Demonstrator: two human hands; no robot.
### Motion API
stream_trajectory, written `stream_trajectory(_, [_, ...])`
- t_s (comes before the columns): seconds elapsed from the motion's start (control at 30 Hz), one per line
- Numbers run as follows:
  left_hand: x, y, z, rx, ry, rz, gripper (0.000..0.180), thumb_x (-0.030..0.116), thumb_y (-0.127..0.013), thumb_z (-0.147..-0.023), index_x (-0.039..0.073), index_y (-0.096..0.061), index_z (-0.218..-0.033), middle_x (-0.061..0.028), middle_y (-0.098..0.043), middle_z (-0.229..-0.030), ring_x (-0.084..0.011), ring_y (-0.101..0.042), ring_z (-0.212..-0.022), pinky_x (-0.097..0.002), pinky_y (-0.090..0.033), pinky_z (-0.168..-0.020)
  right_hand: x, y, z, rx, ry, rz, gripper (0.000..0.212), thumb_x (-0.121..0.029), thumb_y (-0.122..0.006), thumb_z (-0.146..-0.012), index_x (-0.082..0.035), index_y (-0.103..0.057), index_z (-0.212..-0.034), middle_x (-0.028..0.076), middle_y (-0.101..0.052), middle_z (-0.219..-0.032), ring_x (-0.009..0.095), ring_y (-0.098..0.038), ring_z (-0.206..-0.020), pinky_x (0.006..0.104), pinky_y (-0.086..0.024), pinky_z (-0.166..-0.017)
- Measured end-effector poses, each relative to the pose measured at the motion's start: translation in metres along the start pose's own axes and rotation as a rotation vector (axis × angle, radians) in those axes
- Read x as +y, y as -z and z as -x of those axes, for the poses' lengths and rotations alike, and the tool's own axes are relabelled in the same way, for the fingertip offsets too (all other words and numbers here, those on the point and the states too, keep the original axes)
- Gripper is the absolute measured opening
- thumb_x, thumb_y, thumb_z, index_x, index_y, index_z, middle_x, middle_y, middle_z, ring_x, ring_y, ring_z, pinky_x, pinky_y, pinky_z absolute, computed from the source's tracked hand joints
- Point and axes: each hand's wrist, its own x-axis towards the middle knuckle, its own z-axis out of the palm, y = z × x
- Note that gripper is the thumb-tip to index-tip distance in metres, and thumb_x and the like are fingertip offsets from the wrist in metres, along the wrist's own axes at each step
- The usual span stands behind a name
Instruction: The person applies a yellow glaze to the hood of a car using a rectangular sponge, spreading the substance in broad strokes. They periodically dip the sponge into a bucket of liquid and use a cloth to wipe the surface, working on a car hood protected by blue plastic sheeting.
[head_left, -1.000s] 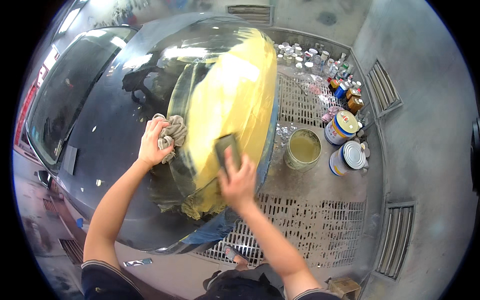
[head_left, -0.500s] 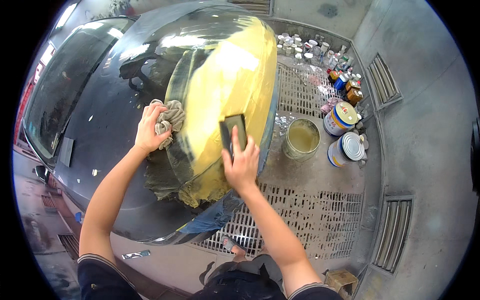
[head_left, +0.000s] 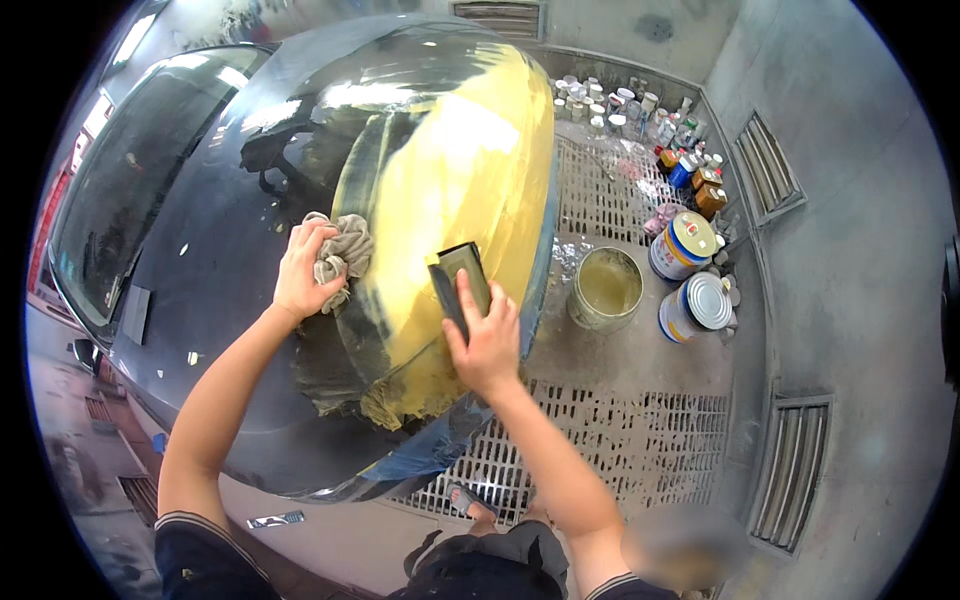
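Observation:
A dark car hood [head_left: 215, 260] fills the left and middle of the view, its front end coated in wet yellow filler [head_left: 480, 140]. My right hand [head_left: 487, 340] grips a dark sanding block [head_left: 462, 285], fingers laid along its top, against the yellow surface. A crumpled grey-beige rag [head_left: 346, 248] is bunched in my left hand [head_left: 303, 272], resting on the hood just left of the yellow area. Dark wet smears lie around the rag, and a ragged yellow-and-black edge [head_left: 390, 405] runs below the block.
Right of the car stand an open bucket of murky liquid [head_left: 606, 290] and two paint cans [head_left: 708, 302] [head_left: 685, 245]. Several small bottles and cups [head_left: 615, 105] line the wall. Floor grating [head_left: 620, 430] lies beneath. A small dark sheet [head_left: 137, 315] rests near the windshield.
The sanding block has turned slightly and shifted a little lower left on the yellow surface. My left hand stays with the rag; the whole view has dropped slightly.

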Motion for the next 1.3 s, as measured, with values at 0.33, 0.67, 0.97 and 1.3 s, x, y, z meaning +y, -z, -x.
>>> stream_trajectory(0.33, [-0.003, -0.004, -0.012, 0.007, -0.013, 0.025, 0.052, 0.017, -0.078, -0.071, 0.007, -0.061, -0.119, -0.0163, -0.059, -0.125, -0.0416, -0.054, -0.119, -0.0474, -0.047, -0.102, -0.002, -0.005, -0.003, -0.049, -0.130, -0.074, 0.074, -0.043, -0.052, -0.105, -0.030, -0.019, -0.171, 0.031, -0.034, -0.155, 0.046, -0.039, -0.137, 0.0559, -0.036, -0.115])
stream_trajectory(0.67, [-0.003, -0.005, -0.019, -0.005, -0.021, 0.019, 0.054, 0.016, -0.079, -0.071, 0.007, -0.060, -0.121, -0.0153, -0.059, -0.127, -0.0402, -0.054, -0.120, -0.0466, -0.048, -0.102, 0.083, -0.018, -0.073, 0.002, -0.459, -0.140, 0.069, -0.048, -0.042, -0.109, -0.035, -0.014, -0.170, 0.032, -0.033, -0.158, 0.047, -0.044, -0.135, 0.0599, -0.040, -0.114])
stream_trajectory(0.97, [-0.012, -0.008, -0.012, -0.004, -0.039, 0.057, 0.057, 0.018, -0.081, -0.068, 0.007, -0.061, -0.120, -0.0153, -0.059, -0.124, -0.0411, -0.054, -0.118, -0.0476, -0.047, -0.102, 0.049, -0.003, -0.025, 0.017, -0.327, -0.218, 0.070, -0.041, -0.054, -0.105, -0.026, -0.029, -0.168, 0.032, -0.036, -0.150, 0.047, -0.042, -0.136, 0.0567, -0.037, -0.114])
stream_trajectory(1.3, [-0.006, 0.005, -0.023, -0.028, -0.027, 0.109, 0.062, 0.020, -0.083, -0.063, 0.009, -0.059, -0.119, -0.0152, -0.057, -0.127, -0.0406, -0.053, -0.122, -0.0484, -0.045, -0.107, 0.013, 0.026, -0.082, -0.176, 0.037, 0.145, 0.073, -0.035, -0.066, -0.097, -0.024, -0.039, -0.164, 0.036, -0.043, -0.145, 0.054, -0.047, -0.129, 0.0579, -0.043, -0.111])
